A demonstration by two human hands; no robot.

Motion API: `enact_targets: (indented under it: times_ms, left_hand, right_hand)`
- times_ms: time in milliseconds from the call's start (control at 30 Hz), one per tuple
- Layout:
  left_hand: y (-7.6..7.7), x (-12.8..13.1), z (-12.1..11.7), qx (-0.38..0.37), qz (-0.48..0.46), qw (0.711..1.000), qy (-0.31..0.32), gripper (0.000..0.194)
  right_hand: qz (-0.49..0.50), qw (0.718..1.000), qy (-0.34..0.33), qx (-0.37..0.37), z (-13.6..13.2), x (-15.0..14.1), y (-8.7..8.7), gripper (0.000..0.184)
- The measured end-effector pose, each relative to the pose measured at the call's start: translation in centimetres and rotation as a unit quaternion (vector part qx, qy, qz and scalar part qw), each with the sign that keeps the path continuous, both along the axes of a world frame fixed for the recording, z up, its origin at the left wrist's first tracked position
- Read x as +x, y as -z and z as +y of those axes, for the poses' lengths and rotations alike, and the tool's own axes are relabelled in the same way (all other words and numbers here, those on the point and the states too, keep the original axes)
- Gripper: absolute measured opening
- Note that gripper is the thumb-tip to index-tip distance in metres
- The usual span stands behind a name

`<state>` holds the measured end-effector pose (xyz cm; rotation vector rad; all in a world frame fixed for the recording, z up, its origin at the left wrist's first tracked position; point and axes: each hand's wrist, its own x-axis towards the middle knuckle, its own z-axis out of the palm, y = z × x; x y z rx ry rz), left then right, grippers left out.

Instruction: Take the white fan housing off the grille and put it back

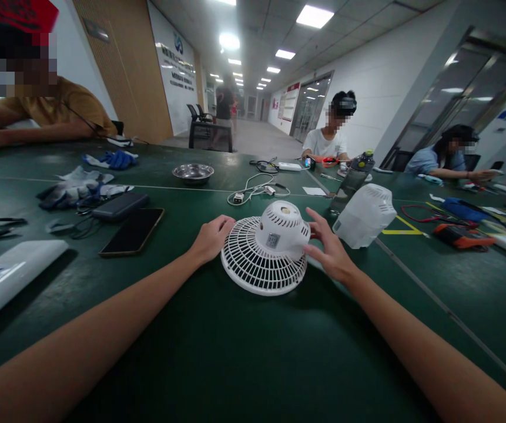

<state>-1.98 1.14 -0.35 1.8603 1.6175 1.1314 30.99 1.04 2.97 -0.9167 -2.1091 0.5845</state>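
Observation:
A white fan head lies on the green table with its round slatted grille underneath and its motor housing on top. My left hand has its fingers closed at the grille's left rim; the fingertips are partly hidden. On the opposite side, my right hand holds the motor housing, thumb in front and fingers behind it. A small label sits on the housing's near face. Just beyond my right hand stands a white plastic casing with slots near its top.
Left of me lie a phone, a dark power bank, gloves and a white device. A metal bowl, coiled cable and bottle stand farther back. A multimeter lies right. Other people sit around the table.

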Motion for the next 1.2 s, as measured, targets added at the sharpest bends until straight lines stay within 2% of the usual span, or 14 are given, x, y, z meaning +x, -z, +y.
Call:
enact_targets:
  times_ms: [100, 233, 300, 400, 467, 567, 667, 800, 900, 1033, 1200]
  left_hand:
    - [-0.2, 0.1, -0.1, 0.000, 0.003, 1.000, 0.013, 0.045]
    - [-0.3, 0.1, -0.6, 0.020, -0.035, 0.999, 0.032, 0.046]
    - [-0.4, 0.1, -0.9, 0.036, -0.105, 0.992, 0.055, 0.048]
    - [-0.4, 0.1, -0.9, 0.080, -0.239, 0.964, 0.085, 0.054]
    - [-0.5, 0.3, -0.7, 0.135, -0.290, 0.944, 0.078, 0.058]
    - [-0.7, 1.0, -0.5, 0.183, -0.319, 0.928, 0.061, 0.055]
    - [-0.8, 2.1, -0.8, 0.105, -0.351, 0.927, 0.077, 0.044]
    - [-0.7, 3.3, -1.5, 0.006, -0.423, 0.904, 0.069, 0.036]
    - [-0.7, 3.7, -1.8, -0.025, -0.412, 0.910, 0.046, 0.030]
    - [-0.9, 3.7, -2.1, -0.025, -0.369, 0.929, 0.022, 0.024]
    - [-1.8, 3.9, -2.8, -0.025, -0.339, 0.940, 0.014, 0.018]
  right_hand:
    - [-0.036, 0.999, -0.010, -0.005, -0.7, -0.8, -0.2, 0.105]
    - [0.023, 0.998, -0.005, -0.059, -0.9, -1.2, 0.0, 0.100]
    - [0.062, 0.995, -0.004, -0.083, -1.1, -1.4, 0.0, 0.100]
    - [0.155, 0.980, -0.009, -0.125, -1.6, -2.1, -0.1, 0.101]
    - [0.239, 0.956, -0.008, -0.169, -2.0, -3.0, -0.2, 0.090]
    - [0.343, 0.898, -0.020, -0.276, -2.8, -4.2, -0.2, 0.058]
    - [0.370, 0.849, -0.064, -0.372, -3.3, -4.8, 0.0, 0.038]
    - [0.355, 0.818, -0.098, -0.443, -3.0, -4.4, 0.5, 0.031]
    - [0.337, 0.812, -0.105, -0.465, -2.4, -3.7, 0.7, 0.030]
    - [0.336, 0.803, -0.097, -0.483, -2.0, -3.8, 0.7, 0.029]
    - [0.381, 0.823, -0.048, -0.419, -1.3, -4.3, 1.0, 0.041]
